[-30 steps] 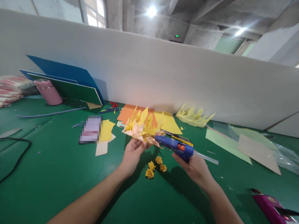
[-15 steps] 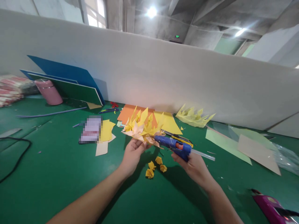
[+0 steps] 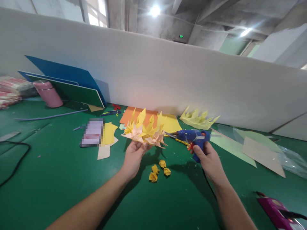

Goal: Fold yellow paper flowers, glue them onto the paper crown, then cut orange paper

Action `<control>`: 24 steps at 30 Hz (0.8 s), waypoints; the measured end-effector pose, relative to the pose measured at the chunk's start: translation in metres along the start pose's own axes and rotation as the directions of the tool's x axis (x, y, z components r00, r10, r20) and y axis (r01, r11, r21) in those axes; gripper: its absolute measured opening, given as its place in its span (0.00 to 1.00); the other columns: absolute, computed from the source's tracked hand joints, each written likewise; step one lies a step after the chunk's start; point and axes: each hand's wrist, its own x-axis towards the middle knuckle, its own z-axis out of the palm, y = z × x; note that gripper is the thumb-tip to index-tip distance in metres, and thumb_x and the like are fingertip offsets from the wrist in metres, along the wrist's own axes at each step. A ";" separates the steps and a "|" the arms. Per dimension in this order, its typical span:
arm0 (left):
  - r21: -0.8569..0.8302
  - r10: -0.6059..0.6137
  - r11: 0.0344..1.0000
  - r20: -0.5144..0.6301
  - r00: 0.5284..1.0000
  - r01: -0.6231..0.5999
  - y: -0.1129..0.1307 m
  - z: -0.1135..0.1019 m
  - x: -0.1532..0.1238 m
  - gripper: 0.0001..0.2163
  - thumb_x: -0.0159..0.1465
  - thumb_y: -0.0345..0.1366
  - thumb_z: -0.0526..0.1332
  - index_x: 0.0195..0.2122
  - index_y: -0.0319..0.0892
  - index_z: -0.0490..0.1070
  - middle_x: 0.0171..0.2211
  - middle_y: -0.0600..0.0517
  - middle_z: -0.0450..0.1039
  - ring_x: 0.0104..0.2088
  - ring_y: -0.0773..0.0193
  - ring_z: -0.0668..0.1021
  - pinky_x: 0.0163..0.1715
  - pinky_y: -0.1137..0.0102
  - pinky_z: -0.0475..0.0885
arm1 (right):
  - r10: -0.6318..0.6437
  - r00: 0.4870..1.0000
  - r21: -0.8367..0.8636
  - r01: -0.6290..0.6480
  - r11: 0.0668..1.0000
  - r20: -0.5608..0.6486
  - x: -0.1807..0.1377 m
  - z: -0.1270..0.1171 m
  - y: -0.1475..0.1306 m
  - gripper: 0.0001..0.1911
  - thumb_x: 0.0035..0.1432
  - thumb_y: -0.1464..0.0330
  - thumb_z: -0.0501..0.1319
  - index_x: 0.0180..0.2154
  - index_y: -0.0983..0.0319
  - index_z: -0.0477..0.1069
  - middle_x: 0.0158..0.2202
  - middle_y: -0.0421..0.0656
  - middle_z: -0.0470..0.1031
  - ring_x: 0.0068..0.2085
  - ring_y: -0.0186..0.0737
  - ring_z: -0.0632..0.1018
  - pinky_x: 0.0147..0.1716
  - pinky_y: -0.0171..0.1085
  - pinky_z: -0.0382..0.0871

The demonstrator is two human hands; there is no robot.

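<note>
My left hand (image 3: 133,157) grips the near lower edge of a folded paper crown (image 3: 146,129), yellow with pointed tips and pale pink paper flowers on its front. The crown is held above the table; some of my fingers are hidden beneath it. To its right, my right hand (image 3: 210,161) is wrapped round the handle of a blue glue gun (image 3: 192,135) with a red trigger. The nozzle points left towards the crown, a small way apart from it. Below, between my hands, several small folded yellow paper flowers (image 3: 154,169) lie on the green table (image 3: 134,201).
A second yellow paper crown (image 3: 198,118) stands by the white partition (image 3: 153,70). Orange paper (image 3: 128,115), a phone (image 3: 93,132) and a pink bottle (image 3: 49,93) lie or stand leftward. Green sheets (image 3: 231,148) and a magenta power strip (image 3: 275,209) are at right.
My right hand has drawn the glue gun rightward, away from the crown, and turned it. My left hand has shifted the crown slightly left and tilted it, showing the pink flowers more.
</note>
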 end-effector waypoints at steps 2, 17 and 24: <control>-0.008 0.004 1.000 -0.014 1.000 -0.004 0.000 0.000 0.000 0.21 0.43 0.39 0.74 0.37 0.42 0.72 0.38 0.49 0.79 0.41 0.59 0.79 0.44 0.64 0.71 | 0.014 0.999 -0.129 -0.008 0.992 0.045 0.006 -0.008 0.005 0.20 0.51 0.49 0.56 0.29 0.60 0.67 0.26 0.40 0.71 0.27 0.39 0.71 0.27 0.36 0.64; -0.083 -0.005 0.997 -0.041 0.999 0.001 0.002 0.004 -0.002 0.20 0.40 0.36 0.75 0.34 0.42 0.74 0.35 0.52 0.79 0.37 0.63 0.79 0.40 0.68 0.73 | 0.088 0.991 -0.553 -0.016 0.833 0.105 0.011 0.005 0.041 0.12 0.51 0.57 0.54 0.27 0.57 0.55 0.24 0.40 0.67 0.25 0.43 0.71 0.24 0.37 0.60; -0.065 -0.006 0.998 -0.041 0.999 0.003 0.001 0.003 -0.002 0.19 0.40 0.38 0.75 0.32 0.41 0.73 0.35 0.51 0.79 0.38 0.61 0.79 0.41 0.66 0.72 | -0.341 0.895 -0.414 0.437 0.798 0.287 -0.005 0.012 -0.001 0.08 0.60 0.65 0.54 0.30 0.60 0.66 0.32 0.45 0.72 0.36 0.43 0.72 0.37 0.41 0.65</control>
